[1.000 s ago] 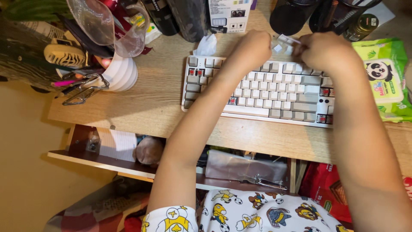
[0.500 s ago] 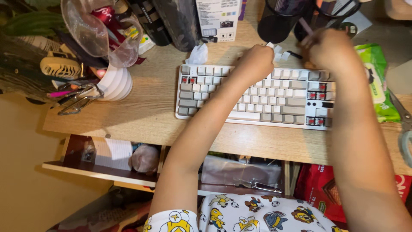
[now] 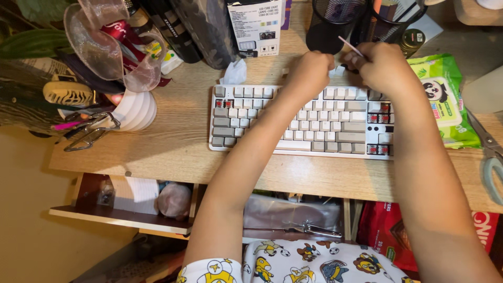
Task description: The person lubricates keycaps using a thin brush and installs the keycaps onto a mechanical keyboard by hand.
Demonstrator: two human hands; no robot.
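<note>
A white and grey keyboard (image 3: 293, 123) lies on the wooden desk (image 3: 173, 141). Several of its keycaps are off, baring red switches at the right end and upper left. Both my hands hover over the keyboard's far edge. My left hand (image 3: 310, 71) is closed, fingers pinched on a small white piece (image 3: 336, 71) between the two hands; what it is I cannot tell. My right hand (image 3: 381, 65) is closed around a thin pale stick (image 3: 351, 46) that points up and to the left. The stick's lower end is hidden in my fingers.
A green wet-wipe pack (image 3: 445, 97) and scissors (image 3: 490, 157) lie right of the keyboard. Black mesh holders (image 3: 332, 23), a white box (image 3: 257, 26) and a crumpled tissue (image 3: 234, 73) stand behind it. A white ribbed cup (image 3: 135, 110) sits left. A drawer (image 3: 126, 209) hangs open below.
Both hands stayed together at the keyboard's far edge, shifting slightly right. The thin stick now shows above my right hand. My head moved, so the desk sits differently in view.
</note>
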